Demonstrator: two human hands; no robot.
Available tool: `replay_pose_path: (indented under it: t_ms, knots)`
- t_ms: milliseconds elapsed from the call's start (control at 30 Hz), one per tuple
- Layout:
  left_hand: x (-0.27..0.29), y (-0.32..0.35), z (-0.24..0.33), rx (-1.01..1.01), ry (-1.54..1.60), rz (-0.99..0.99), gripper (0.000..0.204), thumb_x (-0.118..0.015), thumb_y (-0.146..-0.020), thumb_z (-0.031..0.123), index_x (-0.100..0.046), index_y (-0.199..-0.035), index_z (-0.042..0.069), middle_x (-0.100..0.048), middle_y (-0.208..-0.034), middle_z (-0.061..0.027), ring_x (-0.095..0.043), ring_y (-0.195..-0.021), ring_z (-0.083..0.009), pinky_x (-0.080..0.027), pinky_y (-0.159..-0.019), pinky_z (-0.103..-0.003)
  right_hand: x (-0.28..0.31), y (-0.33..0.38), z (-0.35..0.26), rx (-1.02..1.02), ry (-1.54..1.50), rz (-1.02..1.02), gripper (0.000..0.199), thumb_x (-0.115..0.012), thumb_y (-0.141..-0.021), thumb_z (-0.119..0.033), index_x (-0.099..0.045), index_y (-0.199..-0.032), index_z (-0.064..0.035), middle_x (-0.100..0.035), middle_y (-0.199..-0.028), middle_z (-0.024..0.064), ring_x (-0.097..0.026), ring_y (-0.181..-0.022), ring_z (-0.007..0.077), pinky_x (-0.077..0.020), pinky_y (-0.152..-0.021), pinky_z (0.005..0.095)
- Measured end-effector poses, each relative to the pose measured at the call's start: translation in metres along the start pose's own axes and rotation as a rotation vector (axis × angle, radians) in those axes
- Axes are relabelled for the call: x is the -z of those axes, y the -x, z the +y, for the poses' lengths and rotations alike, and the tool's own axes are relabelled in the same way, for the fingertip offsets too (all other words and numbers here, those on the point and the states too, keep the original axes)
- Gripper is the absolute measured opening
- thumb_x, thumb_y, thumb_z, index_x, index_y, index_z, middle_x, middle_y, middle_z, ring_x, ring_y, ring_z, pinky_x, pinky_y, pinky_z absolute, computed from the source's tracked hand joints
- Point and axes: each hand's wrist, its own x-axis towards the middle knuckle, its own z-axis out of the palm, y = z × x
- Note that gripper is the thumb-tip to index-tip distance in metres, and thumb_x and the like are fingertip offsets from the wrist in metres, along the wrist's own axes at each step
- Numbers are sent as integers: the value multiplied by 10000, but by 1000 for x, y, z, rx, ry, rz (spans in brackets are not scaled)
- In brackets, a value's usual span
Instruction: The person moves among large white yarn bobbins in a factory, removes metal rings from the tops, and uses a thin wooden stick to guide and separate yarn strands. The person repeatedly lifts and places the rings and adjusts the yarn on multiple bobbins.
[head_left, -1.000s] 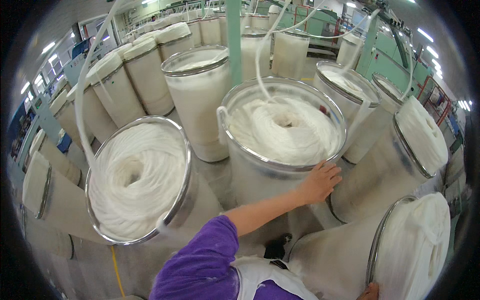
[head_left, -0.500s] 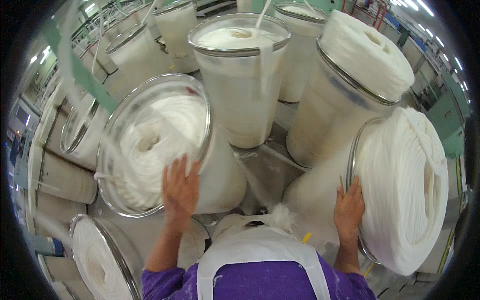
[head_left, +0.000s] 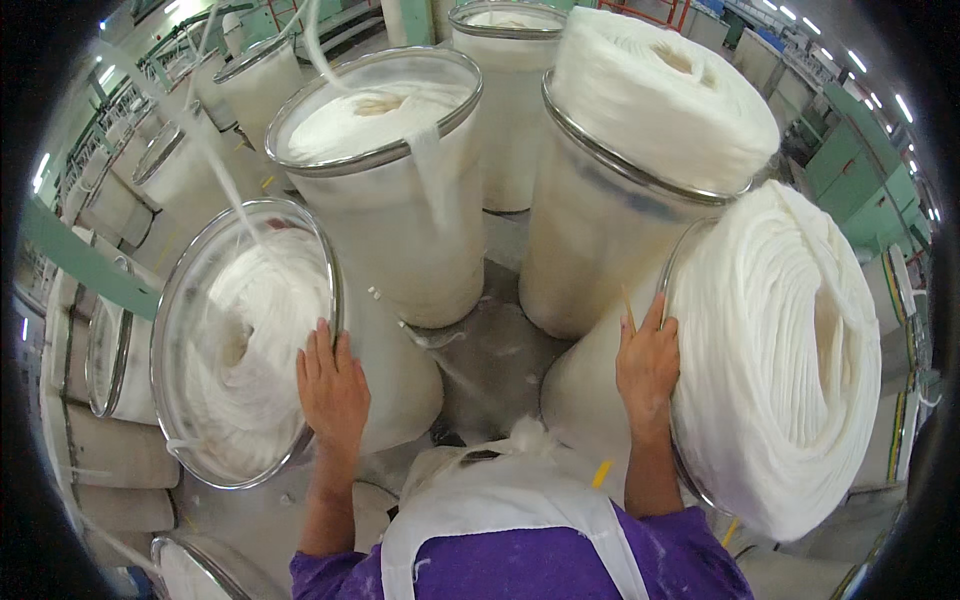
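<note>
My left hand (head_left: pixel 333 392) lies with its fingers stretched out against the metal rim of a tilted sliver can (head_left: pixel 335 270). Coiled white sliver (head_left: pixel 275 300) fills this can, and a strand runs up from it to the upper left. My right hand (head_left: pixel 648 365) rests at the rim of another leaning can (head_left: pixel 590 375). A thin yellowish stick (head_left: pixel 627 308) pokes up from between its fingers. Out of that right can bulges a thick white sliver coil (head_left: pixel 770 370), which hides most of the rim.
Ahead stands a sliver can (head_left: pixel 400 230) with a strand hanging over its front. Right of it, a can (head_left: pixel 580 240) carries a high coil (head_left: pixel 665 95). Another can (head_left: pixel 200 570) is at the lower left. A green bar (head_left: pixel 85 260) crosses the left side.
The view has shifted, and the cans ahead now appear further left. The left can has moved left and lower in the picture, with my left hand at its rim. The right hand stays by its can.
</note>
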Motion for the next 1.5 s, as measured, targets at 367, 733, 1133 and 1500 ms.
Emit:
replay_pose_path:
  t_ms: [367,733,1133,1500]
  knots:
    - [-102,-202,182,-545,1025,158,433,-729,-739,162,-568,-1132,81,-543,-1185,-126,-520,-1100,-296,-448,-909,-372,-3,-25,-7,-74,42,-17,392,-563,-920,-246,-514,-1228,-10,-498,-1035,227,-541,-932,395,-460,-794,461]
    - [-127,-365,367,-1310,1065,175,244,-697,-747,309,-567,-808,112,-600,-816,-60,-605,-850,-283,-494,-704,-420,4,-45,-21,-199,83,-67,293,-610,-865,-177,-579,-1131,-57,-486,-1016,204,-547,-860,399,-453,-719,472]
    - [-124,-381,441,-975,1302,184,265,-713,-751,312,-540,-767,112,-583,-723,-57,-608,-708,-279,-469,-591,-394,-14,-115,-16,-288,41,-110,326,-616,-877,-187,-564,-1138,-1,-471,-1109,276,-550,-926,422,-477,-765,467]
    - [-128,-403,516,-856,1216,241,284,-767,-675,300,-591,-745,89,-624,-728,-91,-610,-716,-306,-466,-632,-440,-39,-90,-15,-198,61,44,309,-549,-918,-293,-572,-989,6,-511,-947,252,-558,-819,378,-481,-761,463]
